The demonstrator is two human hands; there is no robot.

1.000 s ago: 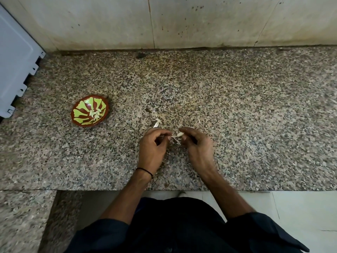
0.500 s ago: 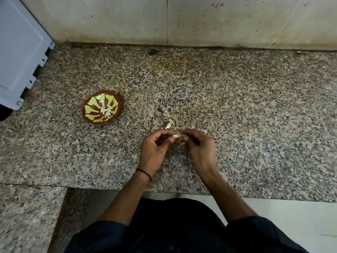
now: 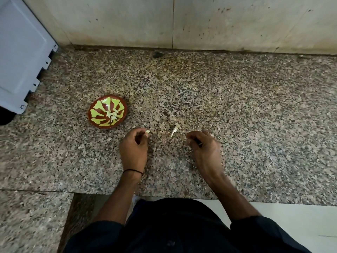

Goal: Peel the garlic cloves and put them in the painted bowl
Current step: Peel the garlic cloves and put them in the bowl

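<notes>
Your bowl (image 3: 96, 114) was red-brown, painted with lime-green petals fanning from its centre, and the clove (image 3: 147, 131) was pale cream. The counter (image 3: 237, 125) was speckled granite in grey, pink and black; your wristband (image 3: 132, 170) was black, the wall (image 3: 237, 24) off-white with dark flecks.

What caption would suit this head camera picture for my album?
Left hand pinches a garlic clove near the painted bowl; a peel scrap lies on the granite counter.
</notes>
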